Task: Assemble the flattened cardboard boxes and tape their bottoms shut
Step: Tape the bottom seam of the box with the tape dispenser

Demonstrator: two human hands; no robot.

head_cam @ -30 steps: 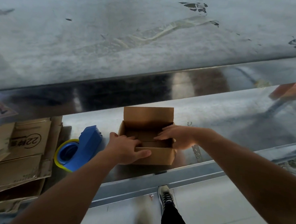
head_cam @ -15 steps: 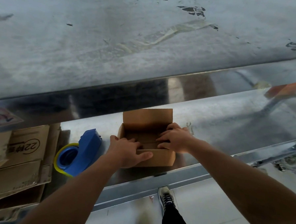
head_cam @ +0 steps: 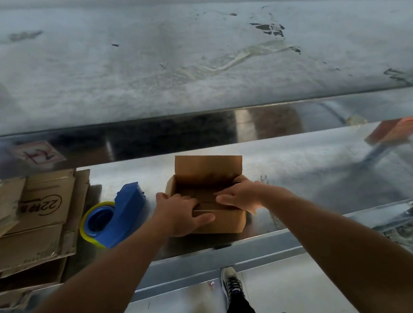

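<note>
A small open cardboard box sits near the table's front edge. The left hand grips its near wall. The right hand's straight fingers press inside.

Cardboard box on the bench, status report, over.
Left grip holds near wall of cardboard box. Right grip presses inner flaps, fingers straight. Far flap up. Tape dispenser left of box, apart; nothing blocking.

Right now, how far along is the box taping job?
Done: one cardboard box stands opened into shape on the metal bench. In hand: the left hand grips its near flap while the right hand presses down inside; the far flap stands upright. Left: no tape shows yet, the blue tape dispenser lies untouched, and the stack of flattened boxes waits.
</note>
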